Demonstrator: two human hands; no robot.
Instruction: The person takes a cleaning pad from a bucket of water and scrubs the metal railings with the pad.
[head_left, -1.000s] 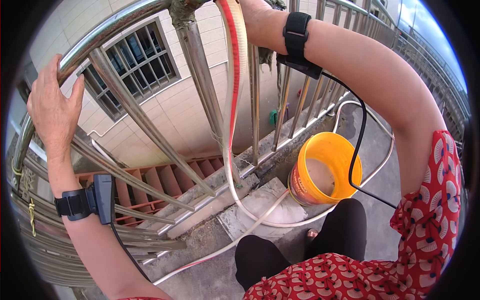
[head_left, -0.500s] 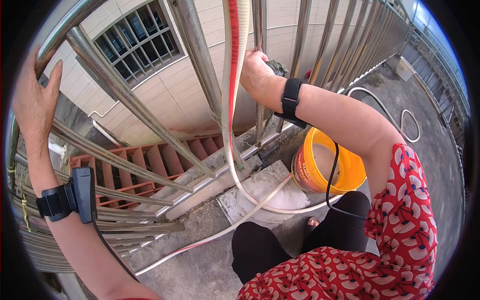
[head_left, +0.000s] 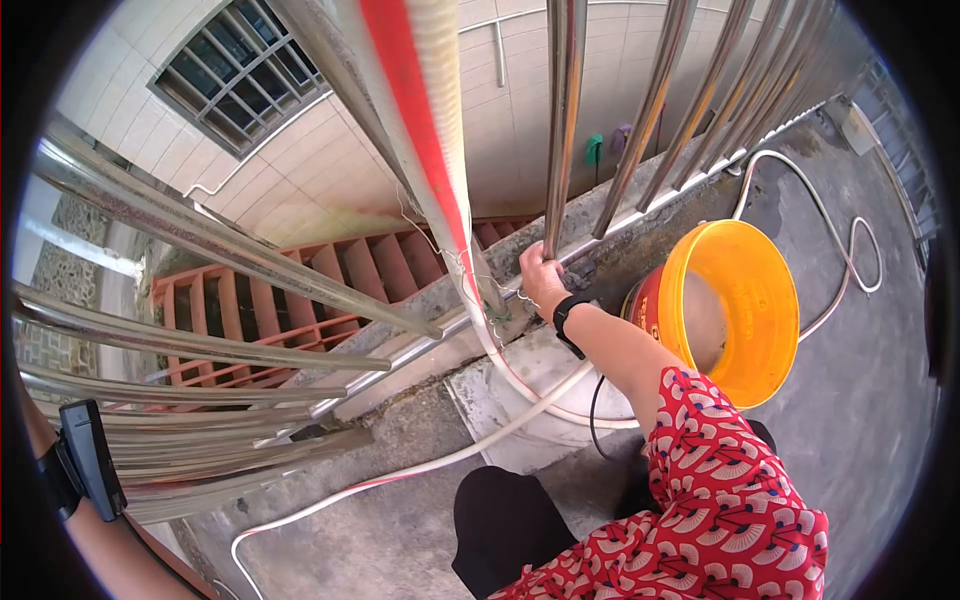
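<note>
My right hand (head_left: 541,280) is closed around the foot of an upright metal railing bar (head_left: 563,130), just above the bottom rail. A dark, crumpled rag (head_left: 579,271) shows at the far side of the hand, mostly hidden by fingers and bar. My left forearm (head_left: 110,545), with a black strap device (head_left: 92,458) at the wrist, enters at the lower left. The left hand itself lies outside the picture. Close in front of the camera, a thick white hose with a red stripe (head_left: 415,95) hangs down along the railing.
A yellow bucket (head_left: 768,320) stands right of my right arm. White hose (head_left: 400,470) crosses the concrete floor and a pale slab (head_left: 480,400). Beyond the railing are red-brown stairs (head_left: 330,270), a tiled wall (head_left: 510,150) and a barred window (head_left: 235,75).
My right hand has slid down the railing to the bar's foot. My left hand, earlier at the upper-left handrail, has dropped out of view. The camera has shifted closer to the railing.
</note>
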